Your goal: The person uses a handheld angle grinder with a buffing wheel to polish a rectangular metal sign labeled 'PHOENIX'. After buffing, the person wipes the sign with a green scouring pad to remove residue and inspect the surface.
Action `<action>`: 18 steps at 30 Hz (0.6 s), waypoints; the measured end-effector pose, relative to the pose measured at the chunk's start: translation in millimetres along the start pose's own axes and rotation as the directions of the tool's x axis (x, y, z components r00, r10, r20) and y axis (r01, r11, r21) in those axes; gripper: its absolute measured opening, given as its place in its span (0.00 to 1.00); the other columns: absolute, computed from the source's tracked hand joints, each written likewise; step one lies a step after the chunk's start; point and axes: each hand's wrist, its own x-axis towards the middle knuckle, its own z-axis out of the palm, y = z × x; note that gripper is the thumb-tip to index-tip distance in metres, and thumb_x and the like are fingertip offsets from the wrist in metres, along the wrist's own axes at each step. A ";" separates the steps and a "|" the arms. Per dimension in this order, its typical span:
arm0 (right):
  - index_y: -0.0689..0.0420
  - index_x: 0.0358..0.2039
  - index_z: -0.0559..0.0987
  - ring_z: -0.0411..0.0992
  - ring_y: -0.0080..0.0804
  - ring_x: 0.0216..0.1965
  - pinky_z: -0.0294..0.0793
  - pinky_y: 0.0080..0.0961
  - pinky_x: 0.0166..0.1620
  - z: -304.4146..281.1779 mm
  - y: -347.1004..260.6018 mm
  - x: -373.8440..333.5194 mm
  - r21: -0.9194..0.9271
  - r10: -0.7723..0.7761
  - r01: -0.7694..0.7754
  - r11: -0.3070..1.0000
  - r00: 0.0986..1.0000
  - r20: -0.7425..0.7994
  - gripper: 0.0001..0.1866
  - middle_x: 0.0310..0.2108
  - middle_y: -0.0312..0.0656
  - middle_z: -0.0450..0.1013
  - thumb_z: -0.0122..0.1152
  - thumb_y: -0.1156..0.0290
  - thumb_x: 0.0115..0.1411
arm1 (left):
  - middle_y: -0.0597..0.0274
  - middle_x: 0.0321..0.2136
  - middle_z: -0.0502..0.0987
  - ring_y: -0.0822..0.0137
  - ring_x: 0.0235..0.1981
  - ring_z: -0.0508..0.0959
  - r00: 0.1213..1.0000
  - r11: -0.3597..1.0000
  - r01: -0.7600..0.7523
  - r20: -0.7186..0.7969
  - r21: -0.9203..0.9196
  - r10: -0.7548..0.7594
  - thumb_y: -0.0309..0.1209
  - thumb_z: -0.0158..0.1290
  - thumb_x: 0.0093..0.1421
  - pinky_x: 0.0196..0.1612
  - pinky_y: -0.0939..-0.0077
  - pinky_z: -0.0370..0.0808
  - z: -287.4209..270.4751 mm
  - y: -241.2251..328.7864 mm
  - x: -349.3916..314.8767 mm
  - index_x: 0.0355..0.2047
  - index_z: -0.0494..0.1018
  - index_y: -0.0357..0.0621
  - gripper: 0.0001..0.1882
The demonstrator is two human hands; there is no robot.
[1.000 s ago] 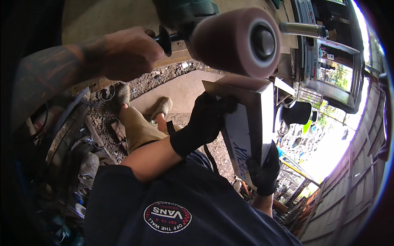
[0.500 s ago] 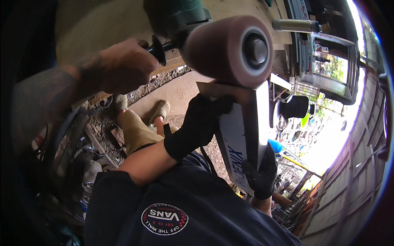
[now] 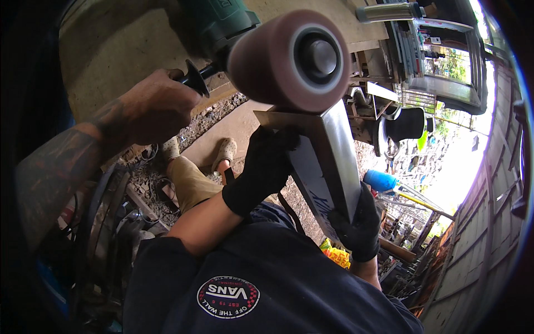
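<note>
Folded metal piece (image 3: 325,161) sits mid-frame, right of center, in front of the dark shirt (image 3: 233,261). Long axis runs steeply, tilted: upper end leans left and up toward the sanding drum (image 3: 289,61), lower end points down and slightly right. Thin pointed corner at the top juts left. Bright brushed face looks right; darker side next to it; pale film (image 3: 308,181) with blue lettering on the left-hand side.

Drum lies right at the upper end and overlaps it in view; exact contact line can't be told. Drum surface blurred.

Left hand (image 3: 261,161), black glove: closed on the left edge near the top, fingers curled over the metal, just under the drum. Right hand (image 3: 362,229), black glove: wrapped round the lower end, thumb side on the front, other fingers mostly hidden behind. Both grips only as wide as the piece.

Co-worker's bare hand (image 3: 161,103), tattooed forearm (image 3: 67,156), from the left: fist closed round the black side handle (image 3: 194,79) of the green power tool (image 3: 217,25) carrying the drum.

Around: tan tabletop (image 3: 128,44) upper left, clog (image 3: 226,151) below, blue barrel (image 3: 380,181) right, bright yellow item (image 3: 337,256) beneath the right hand.
</note>
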 end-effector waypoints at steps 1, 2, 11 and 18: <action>0.68 0.61 0.75 0.83 0.32 0.40 0.81 0.31 0.45 0.1 -2.0 2.1 -0.017 -0.022 0.022 1.000 1.000 -0.003 0.37 0.41 0.52 0.84 0.79 0.71 0.52 | 0.58 0.43 0.83 0.62 0.45 0.82 1.000 0.999 -0.019 0.005 0.036 0.018 0.21 0.54 0.63 0.51 0.66 0.77 -0.2 -1.1 -0.3 0.53 0.77 0.38 0.17; 0.68 0.61 0.75 0.83 0.32 0.40 0.81 0.31 0.45 0.6 -3.0 3.0 -0.034 -0.045 0.045 0.998 0.999 -0.006 0.37 0.41 0.52 0.84 0.79 0.72 0.52 | 0.58 0.43 0.83 0.61 0.45 0.82 0.999 0.997 -0.038 0.011 0.072 0.038 0.21 0.55 0.62 0.51 0.65 0.77 -0.5 -2.5 -0.5 0.52 0.77 0.39 0.17; 0.67 0.60 0.76 0.84 0.35 0.40 0.81 0.32 0.45 2.0 -4.1 -0.2 -0.073 -0.033 0.032 0.997 0.999 -0.016 0.36 0.41 0.52 0.84 0.78 0.72 0.51 | 0.30 0.51 0.75 0.35 0.48 0.78 0.908 0.949 0.276 0.365 -0.151 -0.206 0.35 0.48 0.64 0.56 0.40 0.75 -12.3 -10.1 -2.7 0.58 0.72 0.29 0.26; 0.66 0.60 0.76 0.84 0.36 0.40 0.81 0.32 0.45 5.8 0.0 -2.4 -0.060 -0.007 0.005 0.998 1.000 -0.026 0.36 0.40 0.52 0.84 0.79 0.72 0.50 | 0.42 0.50 0.78 0.47 0.48 0.81 0.988 0.971 -0.076 0.146 0.227 0.044 0.36 0.45 0.70 0.53 0.51 0.80 5.8 -21.2 -19.7 0.55 0.73 0.34 0.21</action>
